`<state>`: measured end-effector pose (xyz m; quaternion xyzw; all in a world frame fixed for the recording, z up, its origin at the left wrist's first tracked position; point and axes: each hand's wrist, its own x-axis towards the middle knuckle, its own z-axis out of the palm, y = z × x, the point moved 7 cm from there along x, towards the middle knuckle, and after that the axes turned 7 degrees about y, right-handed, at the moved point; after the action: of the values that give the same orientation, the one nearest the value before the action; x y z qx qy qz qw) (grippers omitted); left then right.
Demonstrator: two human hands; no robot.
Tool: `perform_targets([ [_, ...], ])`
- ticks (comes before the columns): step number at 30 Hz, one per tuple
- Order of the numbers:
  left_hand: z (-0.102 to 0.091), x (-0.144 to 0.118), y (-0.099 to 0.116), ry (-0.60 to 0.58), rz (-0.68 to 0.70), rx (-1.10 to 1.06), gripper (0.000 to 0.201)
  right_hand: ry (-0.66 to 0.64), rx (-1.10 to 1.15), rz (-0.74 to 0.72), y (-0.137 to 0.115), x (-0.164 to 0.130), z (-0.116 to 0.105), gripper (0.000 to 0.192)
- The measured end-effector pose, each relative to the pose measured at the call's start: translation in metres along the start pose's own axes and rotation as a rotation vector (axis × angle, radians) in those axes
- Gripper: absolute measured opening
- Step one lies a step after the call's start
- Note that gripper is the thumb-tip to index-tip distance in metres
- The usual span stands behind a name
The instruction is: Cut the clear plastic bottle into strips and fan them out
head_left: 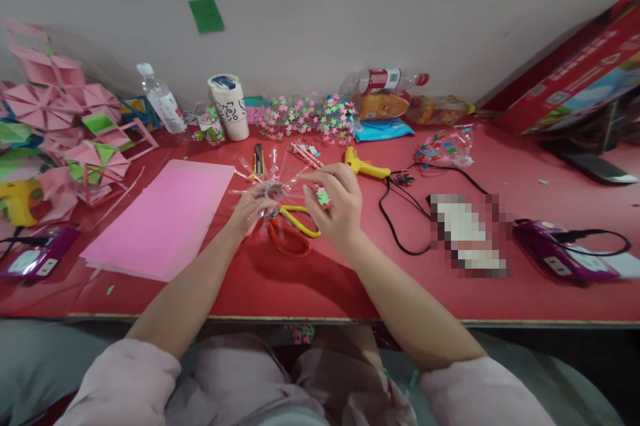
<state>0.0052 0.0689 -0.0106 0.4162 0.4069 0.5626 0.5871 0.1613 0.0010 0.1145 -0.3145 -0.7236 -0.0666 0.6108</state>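
Note:
My left hand [249,208] is closed on a clear plastic bottle piece [275,192], cut into several strips that fan out around its ring-shaped middle. To the right of it, my right hand [339,201] is raised with thumb and index finger drawn together by the strip ends; what sits between the fingertips is too small to make out. Beneath the bottle piece lie scissors [290,246] with one red and one yellow handle. A small green star cluster [323,197] shows beside the right thumb. Behind the left hand is a utility knife [259,161].
Pink paper sheets [163,219] lie left. A yellow glue gun [367,165] trails a black cord toward a purple power strip [570,253]. Star-covered bottles [305,118], a white cup [229,108] and a water bottle [161,99] line the wall. Pink paper structures [55,106] crowd the far left.

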Motion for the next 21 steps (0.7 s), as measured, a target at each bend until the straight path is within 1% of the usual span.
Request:
perform_targets([
  [4, 0.003, -0.003, 0.003, -0.001, 0.002, 0.01, 0.035, -0.02, 0.017, 0.0, 0.001, -0.001, 0.003, 0.015],
  [9, 0.007, -0.006, 0.009, 0.03, -0.014, 0.021, 0.035, -0.059, 0.022, 0.023, 0.004, -0.002, 0.008, 0.016],
  [13, 0.01, -0.005, 0.008, 0.008, -0.027, 0.031, 0.035, -0.077, 0.012, 0.041, 0.005, -0.002, 0.009, 0.014],
  [15, 0.01, -0.005, 0.007, -0.007, -0.021, 0.034, 0.038, -0.068, 0.022, 0.044, 0.004, -0.001, 0.007, 0.014],
  [19, 0.01, -0.006, 0.011, -0.012, 0.016, -0.021, 0.036, 0.003, 0.055, 0.083, 0.007, 0.0, 0.0, 0.015],
  [21, 0.012, -0.006, 0.014, -0.018, 0.023, -0.052, 0.035, 0.0, 0.035, 0.124, 0.012, 0.0, 0.0, 0.017],
])
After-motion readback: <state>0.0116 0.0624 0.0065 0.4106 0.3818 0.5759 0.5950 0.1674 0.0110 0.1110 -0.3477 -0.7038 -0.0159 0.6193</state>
